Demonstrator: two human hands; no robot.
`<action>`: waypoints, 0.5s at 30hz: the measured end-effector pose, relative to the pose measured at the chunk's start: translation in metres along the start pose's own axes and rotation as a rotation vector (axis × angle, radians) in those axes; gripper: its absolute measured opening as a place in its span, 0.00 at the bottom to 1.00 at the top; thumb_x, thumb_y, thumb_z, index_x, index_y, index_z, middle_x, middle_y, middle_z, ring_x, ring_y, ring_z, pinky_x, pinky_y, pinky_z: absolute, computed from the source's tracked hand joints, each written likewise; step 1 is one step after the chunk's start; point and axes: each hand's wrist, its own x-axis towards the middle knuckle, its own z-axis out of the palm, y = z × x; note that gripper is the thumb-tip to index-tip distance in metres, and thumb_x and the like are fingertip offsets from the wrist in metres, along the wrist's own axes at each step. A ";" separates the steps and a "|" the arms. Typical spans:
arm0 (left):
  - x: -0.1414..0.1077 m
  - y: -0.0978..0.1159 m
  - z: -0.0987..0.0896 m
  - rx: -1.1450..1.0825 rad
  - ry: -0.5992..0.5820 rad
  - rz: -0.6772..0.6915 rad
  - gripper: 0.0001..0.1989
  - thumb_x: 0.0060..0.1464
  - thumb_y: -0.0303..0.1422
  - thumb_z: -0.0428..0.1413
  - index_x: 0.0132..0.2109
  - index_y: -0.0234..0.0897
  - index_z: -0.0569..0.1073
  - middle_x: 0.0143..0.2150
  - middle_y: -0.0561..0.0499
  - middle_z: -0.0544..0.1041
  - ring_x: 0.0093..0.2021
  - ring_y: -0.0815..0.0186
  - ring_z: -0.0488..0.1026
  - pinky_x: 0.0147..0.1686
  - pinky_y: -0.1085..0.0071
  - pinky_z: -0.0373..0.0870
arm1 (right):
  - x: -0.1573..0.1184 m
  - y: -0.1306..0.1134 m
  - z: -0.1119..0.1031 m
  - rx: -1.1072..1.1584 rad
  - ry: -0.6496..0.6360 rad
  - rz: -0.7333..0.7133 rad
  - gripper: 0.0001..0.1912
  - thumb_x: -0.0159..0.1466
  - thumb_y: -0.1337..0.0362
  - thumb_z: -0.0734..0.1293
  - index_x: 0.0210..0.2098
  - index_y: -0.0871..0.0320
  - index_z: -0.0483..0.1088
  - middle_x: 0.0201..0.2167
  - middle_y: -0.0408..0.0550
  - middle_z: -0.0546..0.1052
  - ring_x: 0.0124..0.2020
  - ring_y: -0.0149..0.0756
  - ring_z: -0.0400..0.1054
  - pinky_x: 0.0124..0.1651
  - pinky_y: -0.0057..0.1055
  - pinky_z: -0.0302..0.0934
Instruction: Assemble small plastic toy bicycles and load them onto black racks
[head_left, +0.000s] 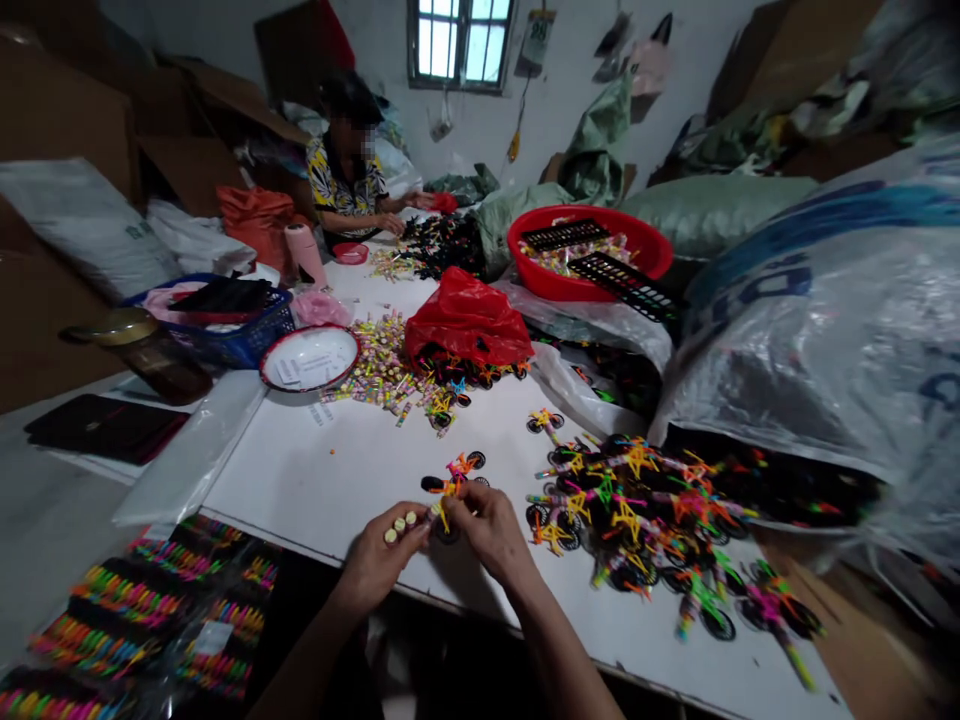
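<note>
Close to the table's front edge, my left hand (381, 562) is closed around several small tubes (400, 525), their pale round ends showing. My right hand (491, 532) pinches a small toy bicycle (445, 512) with a yellow part, right against the left fingertips. Whether a tube is joined to it is hard to make out. Just beyond my fingers lie more toy bicycles (459, 468) in orange and pink with black wheels. To the right spreads a heap of colourful toy bicycles (626, 500), many with tubes attached. A pile of loose patterned tubes (382, 365) lies farther back.
A red plastic bag (469, 318) with bicycles spilling out and an enamel bowl (341, 352) stand behind. A red basin (652, 250) and a big white sack (832, 330) bound the right. Packed bicycles (127, 590) lie lower left. Another person (349, 180) works at the far end.
</note>
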 end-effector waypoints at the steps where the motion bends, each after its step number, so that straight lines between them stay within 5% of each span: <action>1: -0.001 0.002 -0.001 0.030 -0.021 0.016 0.15 0.53 0.42 0.56 0.42 0.36 0.75 0.27 0.52 0.74 0.27 0.69 0.68 0.26 0.76 0.62 | 0.000 0.005 0.002 0.062 -0.038 0.042 0.17 0.56 0.52 0.65 0.22 0.60 0.67 0.17 0.39 0.65 0.20 0.27 0.55 0.23 0.24 0.49; 6: -0.001 0.008 -0.002 0.100 -0.072 0.020 0.13 0.53 0.39 0.56 0.42 0.37 0.76 0.36 0.49 0.78 0.36 0.64 0.72 0.36 0.73 0.67 | -0.006 0.013 -0.004 0.263 -0.053 0.161 0.20 0.52 0.48 0.68 0.21 0.59 0.64 0.15 0.36 0.61 0.16 0.23 0.50 0.21 0.24 0.45; 15: -0.010 0.007 0.005 0.234 -0.145 0.136 0.12 0.55 0.38 0.54 0.43 0.40 0.78 0.39 0.48 0.79 0.39 0.62 0.74 0.41 0.72 0.67 | -0.016 0.023 -0.006 0.281 -0.123 0.224 0.18 0.52 0.49 0.67 0.21 0.57 0.61 0.16 0.37 0.62 0.16 0.24 0.51 0.20 0.24 0.47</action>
